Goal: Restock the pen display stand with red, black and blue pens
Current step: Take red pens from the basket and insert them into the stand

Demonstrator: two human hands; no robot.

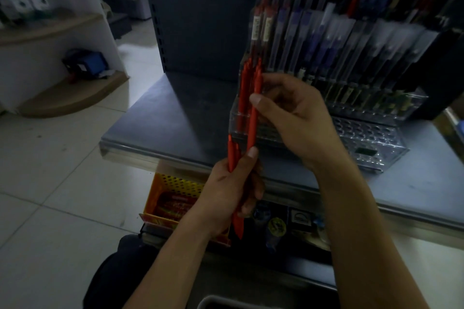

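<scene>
Left hand (232,192) grips red pen bundle (232,155); right hand (297,120) pinches single pen (251,130), blocking stand (371,138); yellow basket (170,183) below.

From where I sit, the open way in is from the left: a bare stretch of grey counter (175,118) lies beside the pen display stand (364,138), closed at the back by the upright grey panel (200,20). The stand's front tier shows rows of unfilled holes to the right of the right hand (296,118). Behind them packed pens (351,40) rise like a wall, and red pens (242,98) crowd the stand's left corner.
</scene>
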